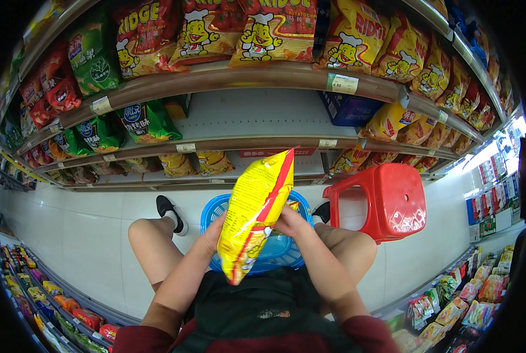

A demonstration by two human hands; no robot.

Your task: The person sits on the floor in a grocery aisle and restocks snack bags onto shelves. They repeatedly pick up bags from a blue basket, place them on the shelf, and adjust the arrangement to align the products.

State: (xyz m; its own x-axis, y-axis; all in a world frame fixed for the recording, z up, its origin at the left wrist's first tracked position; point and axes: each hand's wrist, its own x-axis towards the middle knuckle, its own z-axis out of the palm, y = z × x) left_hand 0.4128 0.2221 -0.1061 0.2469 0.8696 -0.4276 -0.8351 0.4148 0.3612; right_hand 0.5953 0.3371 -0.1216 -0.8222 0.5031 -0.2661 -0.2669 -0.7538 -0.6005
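Note:
A yellow and red bag of potato chips (254, 207) is held tilted in front of me, its printed back panel turned partly upward. My left hand (214, 231) grips its left side, with the fingers mostly hidden behind the bag. On the other side my right hand (289, 222) holds its right edge, fingertips out of sight. Below the bag, between my knees, stands a blue plastic basket (304, 203). Part of another chip bag (294, 205) shows inside it near the right rim; the held bag covers much of the interior.
A red plastic stool (399, 203) stands right of the basket. Ahead, a shelf edge (245, 79) carries Ridge chip bags (271, 35). Lower down are green chip bags (148, 121) and a dark blue box (351, 108). Packaged goods (86, 317) line shelves behind me on both sides.

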